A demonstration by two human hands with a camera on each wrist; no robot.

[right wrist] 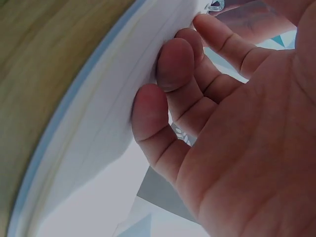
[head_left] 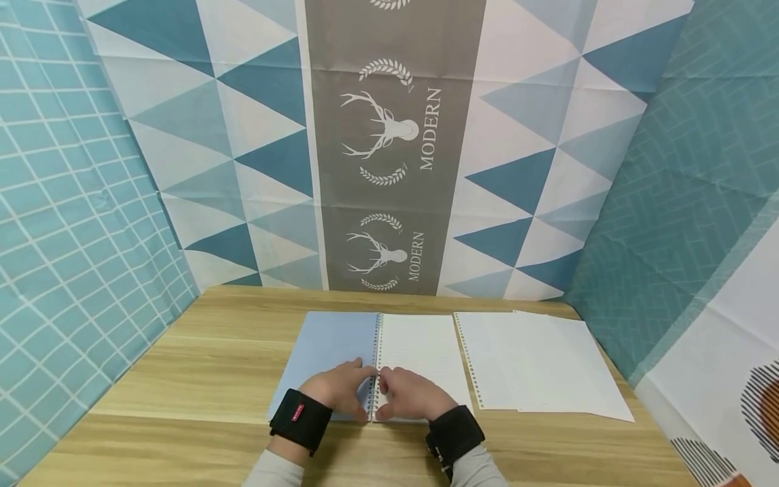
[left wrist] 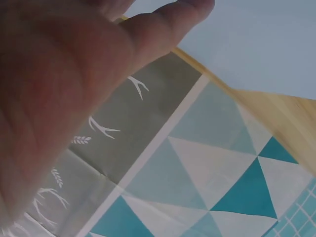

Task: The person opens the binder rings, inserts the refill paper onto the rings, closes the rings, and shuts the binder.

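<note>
An open spiral notebook (head_left: 420, 338) lies on the table, with its blue cover (head_left: 337, 331) on the left and white lined pages on the right. My left hand (head_left: 341, 387) rests over the cover, fingertips at the binding and thumb pointing toward its lower end. From the other side, my right hand (head_left: 414, 394) meets the binding with bent fingers and the thumb lower down. The right wrist view shows its fingertips (right wrist: 175, 64) against the white page (right wrist: 111, 123), close to a clear ring (right wrist: 216, 6). A gap shows between thumb and forefinger on each hand.
Loose white punched sheets (head_left: 541, 365) overlap one another to the right of the notebook. The wooden table (head_left: 213, 379) reaches back to a patterned cloth wall (head_left: 389, 169), with tiled-pattern cloth (head_left: 73, 203) on the left and green cloth (head_left: 657, 237) on the right.
</note>
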